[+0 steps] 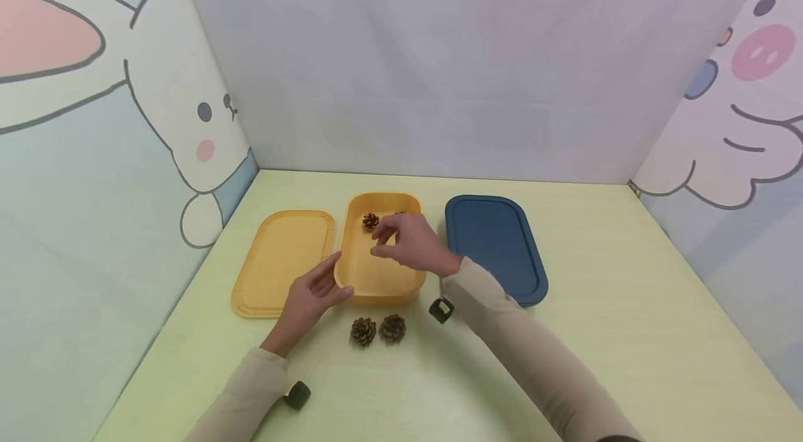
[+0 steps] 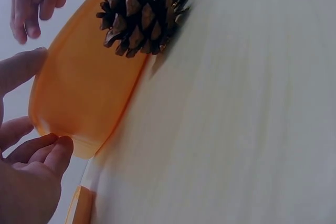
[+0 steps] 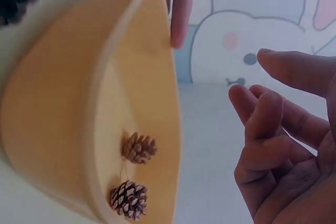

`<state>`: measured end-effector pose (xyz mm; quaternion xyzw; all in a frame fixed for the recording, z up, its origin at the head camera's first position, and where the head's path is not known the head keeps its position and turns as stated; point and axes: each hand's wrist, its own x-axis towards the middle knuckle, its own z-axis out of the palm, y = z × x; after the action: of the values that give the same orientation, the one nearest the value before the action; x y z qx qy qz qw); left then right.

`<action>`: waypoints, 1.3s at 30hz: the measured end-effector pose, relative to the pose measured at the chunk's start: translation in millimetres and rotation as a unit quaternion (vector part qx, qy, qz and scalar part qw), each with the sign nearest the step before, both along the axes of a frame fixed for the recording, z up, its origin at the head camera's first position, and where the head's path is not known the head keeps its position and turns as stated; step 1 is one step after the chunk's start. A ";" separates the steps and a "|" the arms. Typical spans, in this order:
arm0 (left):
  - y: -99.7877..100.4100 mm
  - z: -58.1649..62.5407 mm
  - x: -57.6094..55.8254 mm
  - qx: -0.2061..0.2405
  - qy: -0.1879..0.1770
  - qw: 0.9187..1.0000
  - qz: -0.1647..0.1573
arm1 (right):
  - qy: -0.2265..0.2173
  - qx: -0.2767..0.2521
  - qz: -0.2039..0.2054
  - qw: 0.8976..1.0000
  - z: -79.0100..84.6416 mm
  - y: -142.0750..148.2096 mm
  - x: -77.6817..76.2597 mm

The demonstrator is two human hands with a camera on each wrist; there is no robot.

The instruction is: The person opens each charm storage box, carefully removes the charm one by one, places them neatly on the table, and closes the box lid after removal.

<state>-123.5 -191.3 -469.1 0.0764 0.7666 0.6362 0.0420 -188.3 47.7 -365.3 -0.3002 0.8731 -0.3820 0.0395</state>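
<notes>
An orange plastic box point(image 1: 379, 299) without its lid stands at the middle of the table. My left hand point(image 1: 311, 299) holds its near left corner, thumb on the front wall and fingers along the left side. Over the box hovers my right hand point(image 1: 410, 241), thumb and fingertips apart with nothing between them. Inside at the far end lie two pine cones, one pine cone point(image 3: 138, 148) beside another pine cone point(image 3: 129, 200); the head view partly hides one behind the right hand. In front of the box sit a pine cone point(image 1: 363, 332) and a second pine cone point(image 1: 392, 328).
Left of the box lies a flat orange lid point(image 1: 285, 261). To its right is a dark blue lidded box or tray point(image 1: 495, 243), partly behind the right forearm. A pale wall point(image 1: 414, 65) rises behind the table, with cartoon-printed walls at both sides.
</notes>
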 end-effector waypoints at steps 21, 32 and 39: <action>-0.4 0.0 0.0 0.014 0.008 1.000 0.000 | -0.043 0.137 -0.113 0.983 -10.1 -13.3 -76.9; 0.6 1.3 2.0 0.025 0.015 1.000 -0.005 | -0.049 0.158 -0.132 0.977 -12.7 -33.4 -90.6; 0.1 1.2 2.8 0.022 0.013 1.000 -0.005 | -0.070 0.155 -0.131 0.977 -14.5 -41.9 -89.6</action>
<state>-120.8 -191.2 -467.9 0.0894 0.7528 0.6514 0.0330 -277.9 5.8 -379.8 -0.1461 0.9485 -0.2640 0.0968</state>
